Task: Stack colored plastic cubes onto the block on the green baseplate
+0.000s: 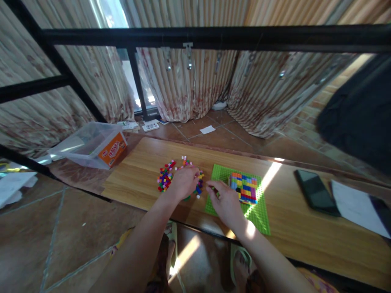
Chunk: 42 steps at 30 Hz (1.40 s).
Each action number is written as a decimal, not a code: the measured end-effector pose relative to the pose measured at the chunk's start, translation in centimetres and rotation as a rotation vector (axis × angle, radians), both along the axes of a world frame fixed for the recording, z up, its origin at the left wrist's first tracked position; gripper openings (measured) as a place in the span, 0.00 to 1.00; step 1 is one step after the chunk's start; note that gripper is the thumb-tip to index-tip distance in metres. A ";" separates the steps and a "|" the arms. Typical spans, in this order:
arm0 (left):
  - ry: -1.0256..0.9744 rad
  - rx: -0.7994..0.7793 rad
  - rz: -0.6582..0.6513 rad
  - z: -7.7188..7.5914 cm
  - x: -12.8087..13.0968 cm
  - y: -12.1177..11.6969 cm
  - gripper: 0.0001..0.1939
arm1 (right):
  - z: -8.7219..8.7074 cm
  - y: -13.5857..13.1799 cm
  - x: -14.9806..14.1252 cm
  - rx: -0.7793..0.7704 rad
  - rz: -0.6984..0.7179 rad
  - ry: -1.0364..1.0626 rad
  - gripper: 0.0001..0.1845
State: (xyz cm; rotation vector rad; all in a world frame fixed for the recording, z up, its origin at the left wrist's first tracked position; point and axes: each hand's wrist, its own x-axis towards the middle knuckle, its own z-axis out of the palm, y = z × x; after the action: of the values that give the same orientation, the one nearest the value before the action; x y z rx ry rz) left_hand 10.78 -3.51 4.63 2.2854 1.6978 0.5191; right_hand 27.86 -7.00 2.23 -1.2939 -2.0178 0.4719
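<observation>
Small coloured toy bricks (165, 179) lie in a loose ring on the wooden board. My left hand (184, 181) is over the right part of this ring, its fingers curled together near the yellow and blue bricks; whatever they pinch is hidden. My right hand (225, 200) hovers at the left edge of a green studded baseplate (259, 217), thumb and fingertips drawn together. Anything between them is too small to make out. On the baseplate, just right of that hand, sits a block built of many-coloured bricks (244, 187).
A clear plastic box (88, 140) with an orange label stands beyond the board's left end. To the right lie a dark phone (316, 192) and a white paper (359, 207). A black metal rail (214, 38) crosses in front of the curtains (189, 81).
</observation>
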 end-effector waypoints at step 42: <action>-0.503 -0.122 0.017 -0.8 8.8 -0.2 0.12 | -0.4 1.0 12.5 0.033 -0.358 0.142 0.14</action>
State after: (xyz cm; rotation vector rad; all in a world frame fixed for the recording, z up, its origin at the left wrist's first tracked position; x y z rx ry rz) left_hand 19.56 -3.73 3.86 1.8508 1.4513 0.8794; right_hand 40.38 -5.96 1.83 -1.5162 -1.6257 0.3483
